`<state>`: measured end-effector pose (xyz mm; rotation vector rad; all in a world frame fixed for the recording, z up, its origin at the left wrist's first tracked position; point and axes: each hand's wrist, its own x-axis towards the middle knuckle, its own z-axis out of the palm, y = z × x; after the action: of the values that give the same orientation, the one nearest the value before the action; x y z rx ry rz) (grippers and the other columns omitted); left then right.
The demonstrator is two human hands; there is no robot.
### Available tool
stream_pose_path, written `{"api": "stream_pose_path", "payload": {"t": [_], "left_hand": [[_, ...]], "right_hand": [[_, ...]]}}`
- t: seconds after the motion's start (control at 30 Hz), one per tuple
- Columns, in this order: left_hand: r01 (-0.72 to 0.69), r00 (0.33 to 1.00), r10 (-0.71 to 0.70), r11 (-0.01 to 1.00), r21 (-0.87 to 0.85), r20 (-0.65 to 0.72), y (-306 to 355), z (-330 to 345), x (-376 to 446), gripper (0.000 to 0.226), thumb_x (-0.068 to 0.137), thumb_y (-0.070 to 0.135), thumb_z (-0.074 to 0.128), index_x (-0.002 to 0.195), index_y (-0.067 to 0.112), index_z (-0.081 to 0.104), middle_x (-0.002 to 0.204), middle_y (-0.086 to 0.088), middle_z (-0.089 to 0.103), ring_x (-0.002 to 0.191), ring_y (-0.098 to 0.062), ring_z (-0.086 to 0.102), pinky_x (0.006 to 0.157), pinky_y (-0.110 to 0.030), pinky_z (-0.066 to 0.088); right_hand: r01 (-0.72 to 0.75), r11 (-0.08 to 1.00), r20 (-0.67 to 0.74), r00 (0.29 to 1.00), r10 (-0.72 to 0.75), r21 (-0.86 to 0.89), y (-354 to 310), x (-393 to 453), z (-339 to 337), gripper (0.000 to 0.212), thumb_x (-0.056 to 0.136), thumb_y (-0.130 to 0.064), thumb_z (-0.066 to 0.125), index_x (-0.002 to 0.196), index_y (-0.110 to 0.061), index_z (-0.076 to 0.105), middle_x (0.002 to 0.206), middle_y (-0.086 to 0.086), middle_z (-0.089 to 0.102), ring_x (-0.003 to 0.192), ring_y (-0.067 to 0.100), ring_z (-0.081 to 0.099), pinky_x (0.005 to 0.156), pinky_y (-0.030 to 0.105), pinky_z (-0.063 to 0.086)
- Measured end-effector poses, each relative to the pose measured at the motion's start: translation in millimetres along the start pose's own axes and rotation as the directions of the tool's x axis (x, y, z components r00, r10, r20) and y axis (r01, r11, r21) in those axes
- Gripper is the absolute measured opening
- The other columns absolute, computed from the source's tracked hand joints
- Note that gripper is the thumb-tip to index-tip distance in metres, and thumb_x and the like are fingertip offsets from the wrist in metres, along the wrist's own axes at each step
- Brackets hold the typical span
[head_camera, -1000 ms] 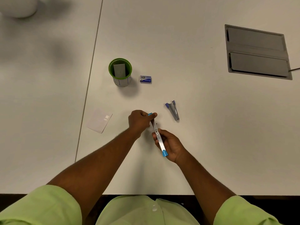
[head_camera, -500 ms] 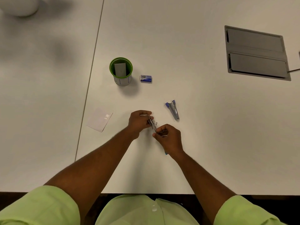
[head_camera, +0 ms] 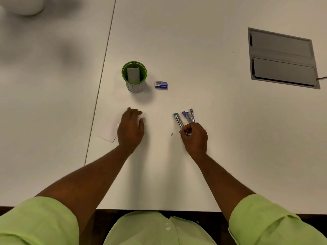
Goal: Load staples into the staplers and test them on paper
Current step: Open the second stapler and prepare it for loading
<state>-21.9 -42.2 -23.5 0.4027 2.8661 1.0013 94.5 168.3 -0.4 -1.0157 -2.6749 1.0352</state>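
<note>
Teal stapler (head_camera: 177, 120) gripped at rear by right hand (head_camera: 194, 138), closed; left hand (head_camera: 130, 128) open, reaching over paper (head_camera: 107, 132). Testing pending; blue stapler (head_camera: 189, 116) seemingly unloaded.

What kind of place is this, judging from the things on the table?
Probably an office or meeting room: a white table with a built-in cable hatch, a green pen cup, a staple box and two staplers.

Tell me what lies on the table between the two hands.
In the head view, only a tiny metal piece, likely a bit of staples, lies near the right hand; the table toward the left hand is otherwise bare.
</note>
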Motion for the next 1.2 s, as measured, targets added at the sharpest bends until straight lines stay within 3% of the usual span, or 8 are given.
{"api": "stream_pose_path", "payload": {"t": [0.07, 0.17, 0.27, 0.43, 0.6, 0.77, 0.93, 1.2], "left_hand": [[-0.092, 0.995, 0.085, 0.986, 0.141, 0.055, -24.9, -5.7, 3.7, 0.038, 0.099, 0.021, 0.056, 0.135, 0.009, 0.057, 0.145, -0.011, 0.053, 0.146, -0.031, 0.037, 0.119, -0.044, 0.032], [-0.135, 0.983, 0.095, 0.953, 0.271, 0.155, -58.4, -16.3, 13.6, 0.055, 0.101, 0.030, 0.051, 0.149, 0.006, 0.041, 0.159, -0.013, 0.037, 0.153, -0.032, 0.023, 0.125, -0.045, 0.016], [-0.133, 0.976, 0.064, 0.932, 0.338, 0.206, -80.0, -23.5, 19.8, 0.065, 0.103, 0.039, 0.046, 0.157, 0.007, 0.027, 0.167, -0.009, 0.022, 0.155, -0.028, 0.013, 0.126, -0.046, 0.012], [-0.079, 0.967, -0.005, 0.945, 0.317, 0.256, -86.2, -22.6, 16.8, 0.069, 0.105, 0.041, 0.040, 0.161, 0.011, 0.014, 0.170, -0.003, 0.005, 0.157, -0.025, 0.001, 0.126, -0.045, 0.008], [-0.047, 0.969, -0.033, 0.949, 0.312, 0.247, -82.2, -18.7, 14.9, 0.067, 0.106, 0.040, 0.036, 0.161, 0.012, 0.011, 0.170, -0.002, 0.002, 0.157, -0.025, -0.002, 0.127, -0.045, 0.004], [-0.056, 0.971, -0.026, 0.941, 0.333, 0.238, -84.7, -15.2, 12.9, 0.066, 0.106, 0.041, 0.032, 0.161, 0.013, 0.008, 0.170, -0.001, -0.001, 0.157, -0.023, -0.005, 0.127, -0.045, 0.003], [-0.051, 0.976, -0.029, 0.933, 0.355, 0.216, -82.5, -14.8, 11.9, 0.065, 0.106, 0.039, 0.032, 0.161, 0.012, 0.010, 0.170, -0.003, 0.002, 0.157, -0.025, -0.002, 0.127, -0.046, 0.006], [-0.061, 0.979, -0.020, 0.922, 0.381, 0.205, -81.8, -13.1, 10.4, 0.068, 0.103, 0.045, 0.021, 0.161, 0.012, 0.009, 0.170, -0.003, 0.002, 0.157, -0.023, -0.002, 0.127, -0.045, 0.006]], "right_hand": [[0.003, 1.000, 0.011, 1.000, -0.002, -0.020, 1.7, 3.4, 0.8, 0.016, 0.080, -0.014, 0.081, 0.090, -0.014, 0.068, 0.089, -0.002, 0.068, 0.076, 0.011, 0.062, 0.074, 0.024, 0.054], [0.006, 0.999, 0.014, 1.000, -0.005, -0.048, 3.3, 5.9, 3.2, 0.016, 0.080, -0.012, 0.080, 0.091, -0.014, 0.068, 0.090, -0.002, 0.069, 0.078, 0.011, 0.063, 0.074, 0.017, 0.047], [-0.003, 0.996, 0.006, 1.000, 0.004, -0.085, 2.9, 7.0, 5.8, 0.016, 0.079, -0.012, 0.080, 0.091, -0.015, 0.068, 0.089, -0.003, 0.069, 0.077, 0.011, 0.062, 0.073, 0.015, 0.042], [0.021, 0.992, 0.000, 1.000, -0.021, -0.121, -0.2, 5.5, 8.4, 0.019, 0.079, -0.012, 0.080, 0.092, -0.017, 0.067, 0.093, -0.002, 0.067, 0.080, 0.014, 0.063, 0.073, 0.025, 0.051], [0.035, 0.972, -0.088, 0.995, -0.056, -0.231, -11.6, -3.9, 10.2, 0.021, 0.075, -0.017, 0.077, 0.093, -0.024, 0.068, 0.097, -0.006, 0.066, 0.086, 0.018, 0.058, 0.070, 0.033, 0.050], [0.172, 0.904, 0.011, 0.983, -0.183, -0.391, -14.5, -15.6, 18.7, 0.026, 0.077, -0.019, 0.076, 0.102, -0.024, 0.071, 0.103, -0.006, 0.066, 0.098, 0.019, 0.060, 0.076, 0.034, 0.051], [0.173, 0.862, -0.003, 0.980, -0.198, -0.476, -6.0, -11.6, 20.1, 0.023, 0.076, -0.009, 0.080, 0.095, -0.021, 0.075, 0.102, -0.003, 0.068, 0.098, 0.024, 0.062, 0.069, 0.033, 0.046], [0.297, 0.827, 0.071, 0.951, -0.300, -0.478, -6.5, -9.8, 20.9, 0.014, 0.077, -0.033, 0.072, 0.090, -0.031, 0.075, 0.117, -0.015, 0.064, 0.123, 0.016, 0.046, 0.092, 0.038, 0.034]]}}
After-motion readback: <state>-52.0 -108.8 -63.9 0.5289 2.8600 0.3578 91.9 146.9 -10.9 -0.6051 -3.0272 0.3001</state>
